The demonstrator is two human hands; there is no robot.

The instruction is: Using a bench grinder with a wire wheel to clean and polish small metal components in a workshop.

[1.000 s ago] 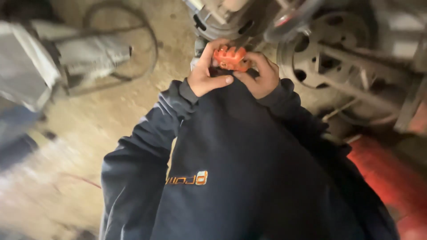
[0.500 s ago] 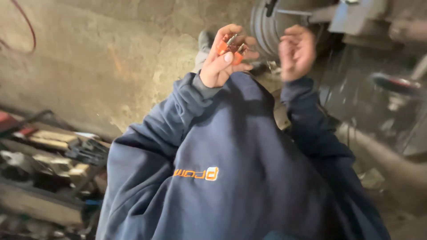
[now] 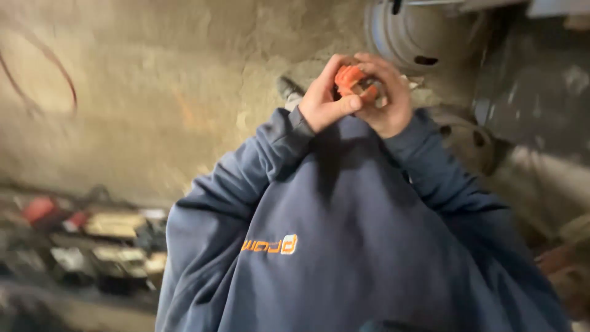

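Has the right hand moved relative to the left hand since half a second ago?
Yes. The right hand has closed in leftward onto the orange part held by the left hand; earlier they were apart.

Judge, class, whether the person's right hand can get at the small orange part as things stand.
Probably yes: the right hand is already cupped against the orange part, which the left hand grips from the other side. Nothing lies between them.

We see a small orange glossy plastic part [image 3: 351,79], a matt navy cloth sweatshirt [image 3: 344,246], rough concrete floor [image 3: 160,92] at ten o'clock.
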